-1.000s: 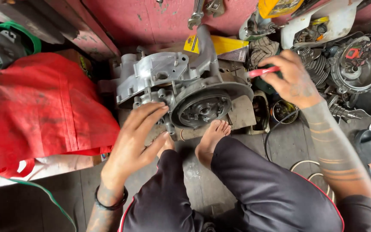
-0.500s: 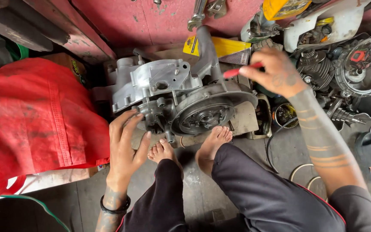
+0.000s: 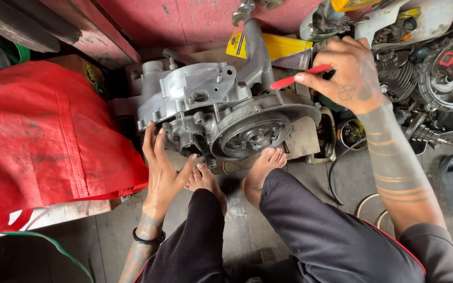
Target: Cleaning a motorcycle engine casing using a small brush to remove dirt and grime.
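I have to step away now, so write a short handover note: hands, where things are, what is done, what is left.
Left hand: open, fingertips against the lower left edge of the grey engine case.
Right hand: gripping a red-handled tool above the case's right side, not touching it.
Engine case sits on the floor, round cover facing the bare feet.
Done: case is positioned and steadied.
Left: tool not yet applied to the case.

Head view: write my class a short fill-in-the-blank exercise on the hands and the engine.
1. The right hand holds a ____-handled tool.
2. The left hand rests against the grey metal ____.
3. A big ____ cloth lies left of the engine.
Missing words: red; engine; red
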